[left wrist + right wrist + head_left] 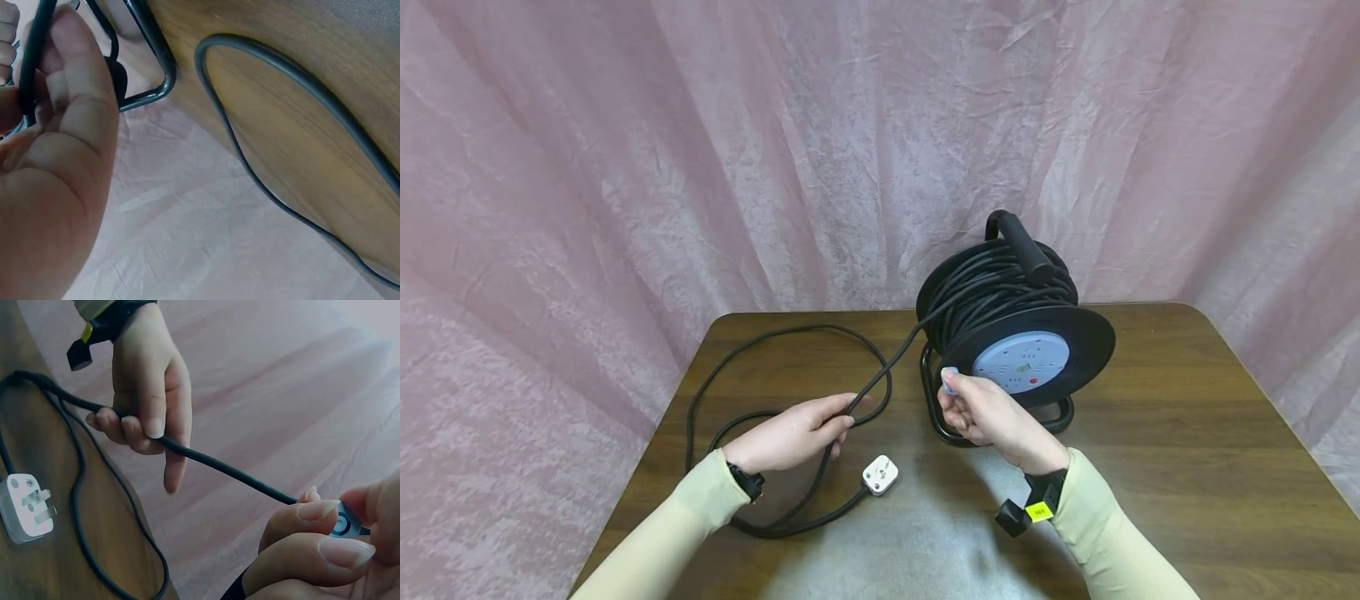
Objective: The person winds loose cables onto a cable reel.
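Left hand (797, 432) and right hand (1003, 425) are nearest, both in pale sleeves with dark straps at the wrists. Thumb and fingers of the left hand pinch a black cable (215, 464), which passes through the grip and slopes up from it to the reel (1041, 319). Right thumb and fingers pinch a small blue-grey knob (951, 380) at the reel's near left edge, so the reel stands just beyond that hand and well apart from the left one.

A white plug (880, 475) lies on the wooden table (1187, 433) between the hands, slightly nearer (its pins show in the right wrist view). Loose cable curves in loops around and beyond the left hand.

Farther back, the reel rests on a black tube frame (930, 400), its pale socket panel (1022, 358) facing forward (one red spot on it), with cable wound behind and a carrying handle (1026, 247) on top. Behind everything hangs a pink curtain (850, 150).
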Demonstrator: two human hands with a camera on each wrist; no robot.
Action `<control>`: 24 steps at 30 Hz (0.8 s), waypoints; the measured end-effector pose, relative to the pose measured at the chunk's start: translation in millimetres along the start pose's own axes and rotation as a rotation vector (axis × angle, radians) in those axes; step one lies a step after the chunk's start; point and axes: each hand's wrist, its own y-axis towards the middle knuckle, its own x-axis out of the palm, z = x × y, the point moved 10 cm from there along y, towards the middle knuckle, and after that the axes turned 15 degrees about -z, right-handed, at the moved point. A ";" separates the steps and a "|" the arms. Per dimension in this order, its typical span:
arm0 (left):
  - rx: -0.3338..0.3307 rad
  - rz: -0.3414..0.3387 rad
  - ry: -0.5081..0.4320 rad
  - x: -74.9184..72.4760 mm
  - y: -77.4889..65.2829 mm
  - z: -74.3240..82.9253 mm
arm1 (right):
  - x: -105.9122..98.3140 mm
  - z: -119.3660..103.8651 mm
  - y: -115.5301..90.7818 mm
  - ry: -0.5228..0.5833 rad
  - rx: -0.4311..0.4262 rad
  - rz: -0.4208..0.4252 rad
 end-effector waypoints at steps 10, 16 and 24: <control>0.017 0.032 0.101 -3.7 -1.8 4.1 | -0.7 -8.3 -3.4 0.082 -0.060 -0.008; 0.037 0.036 0.110 -5.3 -0.3 5.2 | 0.2 -15.0 -6.4 0.107 -0.106 -0.036; 0.021 0.096 0.099 -9.9 4.9 1.1 | -1.4 -22.5 -9.0 0.099 -0.135 -0.035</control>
